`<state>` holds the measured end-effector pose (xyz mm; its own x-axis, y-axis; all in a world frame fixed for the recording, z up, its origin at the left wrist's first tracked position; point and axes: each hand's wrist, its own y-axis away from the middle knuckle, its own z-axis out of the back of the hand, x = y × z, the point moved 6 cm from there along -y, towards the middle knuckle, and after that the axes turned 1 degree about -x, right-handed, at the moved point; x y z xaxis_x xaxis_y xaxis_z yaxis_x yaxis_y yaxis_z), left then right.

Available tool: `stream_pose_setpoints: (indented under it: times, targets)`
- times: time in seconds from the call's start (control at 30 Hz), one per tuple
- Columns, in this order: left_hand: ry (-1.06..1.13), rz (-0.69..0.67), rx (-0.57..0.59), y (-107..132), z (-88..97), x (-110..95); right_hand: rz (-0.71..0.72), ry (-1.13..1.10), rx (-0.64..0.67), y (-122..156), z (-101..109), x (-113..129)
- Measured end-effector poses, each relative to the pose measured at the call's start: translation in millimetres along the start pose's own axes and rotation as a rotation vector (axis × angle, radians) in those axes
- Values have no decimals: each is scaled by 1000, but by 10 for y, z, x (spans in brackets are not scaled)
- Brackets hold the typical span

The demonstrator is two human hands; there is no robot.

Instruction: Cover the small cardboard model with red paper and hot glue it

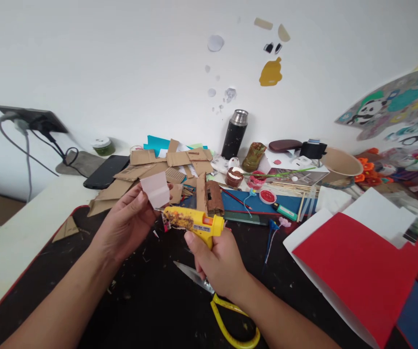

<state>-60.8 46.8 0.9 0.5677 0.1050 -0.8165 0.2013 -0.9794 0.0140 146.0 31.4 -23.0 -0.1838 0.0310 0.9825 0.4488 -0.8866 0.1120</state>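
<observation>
My left hand [129,220] pinches a small pale pink paper piece [155,189] between thumb and fingers, holding it up above the dark mat. My right hand [218,261] is wrapped round the handle of a yellow glue gun [194,222], whose stained nozzle points left and sits just under the paper's lower edge. Yellow-handled scissors [226,315] lie on the black mat [150,300] below my right wrist, partly hidden by it.
Cardboard scraps [165,165] are piled behind my hands, with a phone [105,172] at the left. A black flask [235,134], small jars, sticks and a lighter [285,210] crowd the back. Red and white sheets [354,266] cover the right side. Cables hang from a wall socket [30,118].
</observation>
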Motion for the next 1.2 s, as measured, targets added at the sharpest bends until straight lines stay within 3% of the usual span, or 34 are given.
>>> stream_pose_setpoints:
  times: [1.2]
  targets:
    - [-39,9,15,7,25,1,10,7,5,8,-11,4]
